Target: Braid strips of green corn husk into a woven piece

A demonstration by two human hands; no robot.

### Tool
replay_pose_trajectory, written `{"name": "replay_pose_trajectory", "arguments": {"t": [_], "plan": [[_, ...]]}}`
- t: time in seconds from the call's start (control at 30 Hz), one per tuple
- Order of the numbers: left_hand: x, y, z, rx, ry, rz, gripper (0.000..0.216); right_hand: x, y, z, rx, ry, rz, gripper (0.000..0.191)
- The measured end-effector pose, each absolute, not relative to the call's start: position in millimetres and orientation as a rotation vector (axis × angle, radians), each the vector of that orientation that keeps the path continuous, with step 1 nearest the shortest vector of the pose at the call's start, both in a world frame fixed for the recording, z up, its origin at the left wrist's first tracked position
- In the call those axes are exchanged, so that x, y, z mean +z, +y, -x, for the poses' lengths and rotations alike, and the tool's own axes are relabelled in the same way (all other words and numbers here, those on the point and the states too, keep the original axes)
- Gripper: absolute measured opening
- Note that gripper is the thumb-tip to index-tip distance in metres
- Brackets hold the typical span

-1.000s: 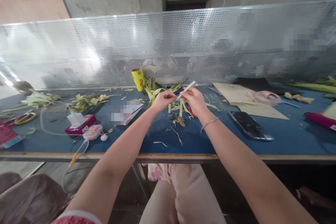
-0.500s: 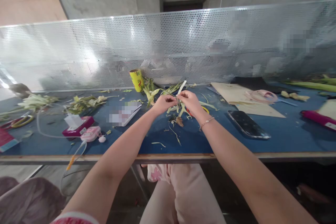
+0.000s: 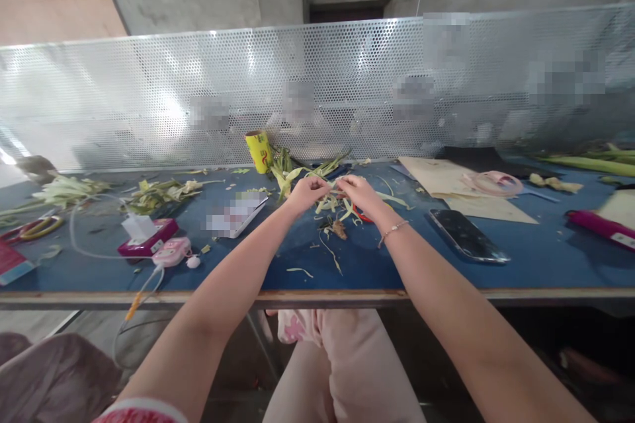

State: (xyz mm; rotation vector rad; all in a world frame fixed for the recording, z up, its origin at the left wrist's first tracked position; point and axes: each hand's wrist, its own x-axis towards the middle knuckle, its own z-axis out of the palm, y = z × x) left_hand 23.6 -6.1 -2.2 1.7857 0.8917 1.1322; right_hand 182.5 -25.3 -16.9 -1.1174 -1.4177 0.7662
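Both hands meet above the middle of the blue table, fingertips close together. My left hand [image 3: 307, 194] is closed in a pinch, and my right hand [image 3: 360, 190] pinches from the other side. A thin pale green leaf strip [image 3: 333, 183] shows between them; the fingers hide most of it. Beneath the hands lie leaf scraps [image 3: 342, 210] and a small brown dry piece [image 3: 339, 230]. A red and yellow loop [image 3: 363, 214] is partly covered by my right hand. Behind my left hand is a pile of long green leaves [image 3: 284, 170].
A yellow roll [image 3: 258, 152] stands before a perforated metal screen [image 3: 337, 92]. Leftward are a white item with a blurred face [image 3: 235, 215], a tissue box [image 3: 151, 238], a pink case [image 3: 171, 252] and scissors [image 3: 42, 227]. Rightward lie a phone [image 3: 466, 235] and paper sheets [image 3: 489, 207].
The pale strip that stuck up above my right hand no longer stands upright. My fingers have shifted slightly, and the strip now runs between the two hands.
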Motion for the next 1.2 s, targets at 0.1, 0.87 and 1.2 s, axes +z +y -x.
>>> {"name": "replay_pose_trajectory", "arguments": {"t": [0.1,0.87,1.2], "plan": [[-2.3,-1.2,-20.5,1.174,0.864,-1.703,0.021,-16.0,-27.5,-187.9,0.916,-1.493,1.163,0.033],[1.1,-14.3,-23.1,0.941,0.844,-2.059,0.021,6.6,-53.7,-184.7,1.281,-1.354,0.662,0.035],[0.4,-11.0,-26.3,1.12,0.851,-1.536,0.02,-8.1,-32.9,-187.8,1.199,-1.215,1.167,0.022]]}}
